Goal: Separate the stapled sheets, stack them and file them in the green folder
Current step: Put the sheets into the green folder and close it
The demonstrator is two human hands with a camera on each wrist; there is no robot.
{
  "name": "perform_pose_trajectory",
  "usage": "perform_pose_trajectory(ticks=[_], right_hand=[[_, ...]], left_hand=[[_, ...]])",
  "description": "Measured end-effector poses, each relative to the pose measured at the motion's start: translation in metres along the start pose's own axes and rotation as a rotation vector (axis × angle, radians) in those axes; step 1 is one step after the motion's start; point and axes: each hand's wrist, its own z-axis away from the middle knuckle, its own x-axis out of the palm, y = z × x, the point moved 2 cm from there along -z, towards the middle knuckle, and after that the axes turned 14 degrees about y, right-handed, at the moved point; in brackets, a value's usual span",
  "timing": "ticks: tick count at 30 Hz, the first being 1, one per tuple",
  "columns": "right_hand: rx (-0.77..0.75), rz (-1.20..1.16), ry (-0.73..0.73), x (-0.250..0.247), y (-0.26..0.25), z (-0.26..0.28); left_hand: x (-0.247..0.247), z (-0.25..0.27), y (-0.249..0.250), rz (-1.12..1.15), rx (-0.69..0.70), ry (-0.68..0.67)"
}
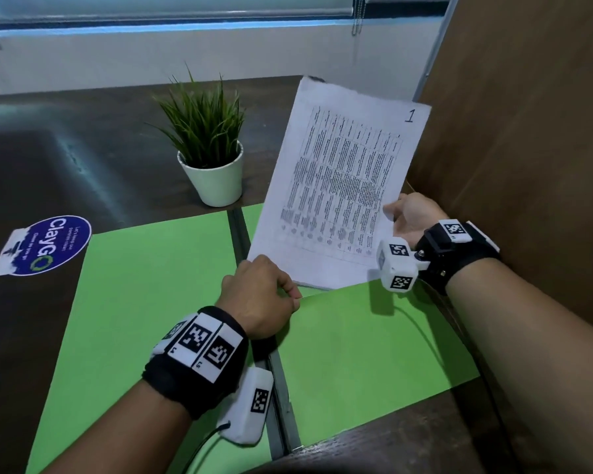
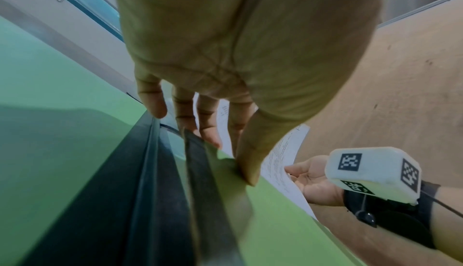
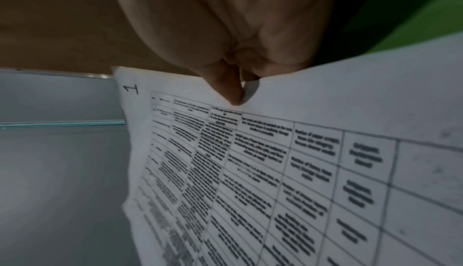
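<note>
The green folder (image 1: 151, 285) lies open on the desk, its dark spine (image 1: 240, 234) running down the middle. My right hand (image 1: 396, 213) pinches the right edge of a stack of printed sheets (image 1: 339, 186), the top one marked "1"; my thumb (image 3: 233, 92) lies on its face. The stack is tilted up, and its lower edge sits behind a green flap on the folder's right half (image 1: 356, 354). My left hand (image 1: 293, 295) pinches that flap's upper edge, thumb (image 2: 248, 171) on the green face (image 2: 275, 220). No staple shows.
A potted grass plant (image 1: 216, 179) stands just behind the folder. A blue "ClayGo" sticker (image 1: 45, 244) lies on the dark desk (image 1: 48, 159) at the left. A brown partition (image 1: 528, 131) walls off the right side, close to my right arm.
</note>
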Motion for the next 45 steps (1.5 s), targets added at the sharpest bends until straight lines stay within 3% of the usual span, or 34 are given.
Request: perform_pose_trajectory(ticks=[5,9,12,15,22,26,31,33,36,38,39,42,45], right_hand=[[-0.188,0.605,-0.035,-0.003,-0.012,-0.011],[-0.272,0.996,-0.065,0.009,-0.02,0.01],[-0.375,1.295,-0.05,0.025,-0.015,-0.002],[-0.542,1.371,0.036,0.037,-0.022,0.014],[-0.842,1.308,-0.129,0.113,-0.024,0.051],[-0.894,1.317,-0.225,0.161,-0.013,0.065],[-0.843,1.503,-0.131,0.242,0.016,-0.012],[-0.84,1.546,-0.203,0.264,0.03,-0.043],[-0.824,1.74,-0.162,0.298,0.056,-0.141],[-0.906,1.688,-0.174,0.302,0.059,-0.178],[-0.879,1.665,-0.166,0.294,0.052,-0.167],[-0.931,1.57,-0.199,0.212,0.005,0.001],[-0.963,1.497,-0.221,0.18,-0.001,0.047]], left_hand=[[0.001,0.001,0.004,-0.08,0.056,-0.013],[0.006,-0.002,0.001,0.004,-0.005,-0.08],[0.008,-0.003,-0.001,0.053,-0.027,-0.135],[0.01,-0.007,-0.005,0.013,-0.019,-0.148],[-0.002,-0.048,-0.024,-0.015,-0.045,-0.034],[0.002,-0.068,-0.041,-0.158,-0.026,-0.15],[0.01,-0.078,-0.049,-0.307,0.039,-0.237],[0.012,-0.078,-0.049,-0.322,0.032,-0.25],[0.012,-0.077,-0.048,-0.324,0.012,-0.273],[0.009,-0.076,-0.047,-0.328,0.012,-0.283],[0.009,-0.076,-0.046,-0.336,0.011,-0.29],[0.01,-0.075,-0.045,-0.359,0.006,-0.3],[0.011,-0.077,-0.045,-0.372,0.008,-0.296]])
